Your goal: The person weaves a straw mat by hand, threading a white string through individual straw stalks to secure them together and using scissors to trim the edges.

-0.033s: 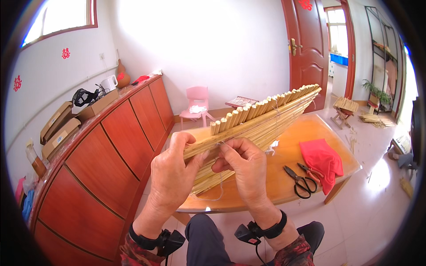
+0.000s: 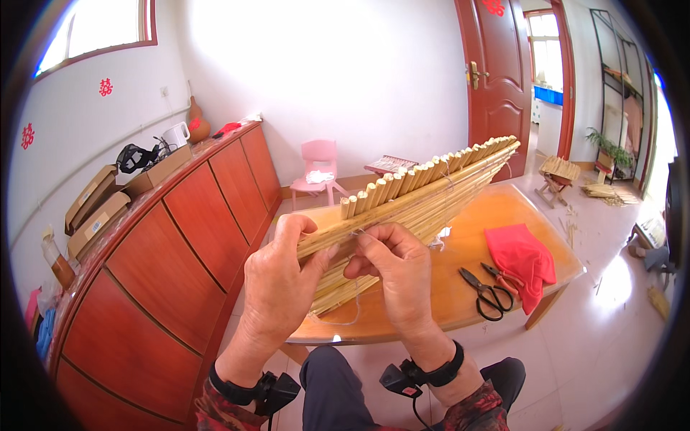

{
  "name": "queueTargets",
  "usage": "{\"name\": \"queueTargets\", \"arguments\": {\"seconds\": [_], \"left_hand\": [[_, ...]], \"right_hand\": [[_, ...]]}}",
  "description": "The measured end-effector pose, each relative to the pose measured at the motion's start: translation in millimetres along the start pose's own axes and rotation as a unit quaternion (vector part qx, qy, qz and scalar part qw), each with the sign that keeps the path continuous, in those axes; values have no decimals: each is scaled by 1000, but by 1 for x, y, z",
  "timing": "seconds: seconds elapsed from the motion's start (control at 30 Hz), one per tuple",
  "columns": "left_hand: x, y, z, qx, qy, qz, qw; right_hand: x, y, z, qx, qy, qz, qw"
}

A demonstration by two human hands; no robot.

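A mat-like bundle of straw-coloured stalks (image 2: 424, 195), lashed with thin string, slants up to the right over the wooden table (image 2: 471, 237). Its near left end is gripped by my left hand (image 2: 277, 280), thumb in front and fingers over the top edge. Close beside it, my right hand (image 2: 399, 269) pinches a thin pale string (image 2: 359, 302) against the front of the stalks, thumb and forefinger together. A loop of that string hangs below towards the tabletop. The stalks partly hide behind both hands, and the exact pinch point is hard to see.
Black-handled scissors (image 2: 492, 300), a tool with dark jaws (image 2: 491, 270) and a red cloth (image 2: 525, 262) lie at the table's right. A red cabinet (image 2: 187, 244) runs along the left. Beyond stand a pink chair (image 2: 318, 154) and a small stool holding stalks (image 2: 557, 172).
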State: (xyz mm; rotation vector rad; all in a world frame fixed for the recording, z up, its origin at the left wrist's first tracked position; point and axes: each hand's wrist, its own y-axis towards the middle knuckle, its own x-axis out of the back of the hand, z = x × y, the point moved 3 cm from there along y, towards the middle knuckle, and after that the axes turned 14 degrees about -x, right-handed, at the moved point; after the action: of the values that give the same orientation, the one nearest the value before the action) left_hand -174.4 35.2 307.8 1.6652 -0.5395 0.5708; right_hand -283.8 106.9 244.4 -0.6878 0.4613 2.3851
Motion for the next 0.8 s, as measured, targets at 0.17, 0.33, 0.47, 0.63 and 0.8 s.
{"name": "queueTargets", "arguments": {"seconds": [0.17,0.33,0.47,0.63,0.8], "left_hand": [[-2,-2,7,3,-15,10,1000],[0,-2,9,8,-19,12,1000],[0,-3,3,3,-17,21,1000],[1,-5,3,40,-23,23,999],[1,-6,3,15,-30,16,999]], "right_hand": [[22,-6,-5,-47,176,157,971],[30,-15,0,-21,149,161,975],[16,-10,-5,-25,-19,38,999],[10,-2,-8,-3,-75,-7,997],[11,-9,-18,-43,-30,80,995]]}}
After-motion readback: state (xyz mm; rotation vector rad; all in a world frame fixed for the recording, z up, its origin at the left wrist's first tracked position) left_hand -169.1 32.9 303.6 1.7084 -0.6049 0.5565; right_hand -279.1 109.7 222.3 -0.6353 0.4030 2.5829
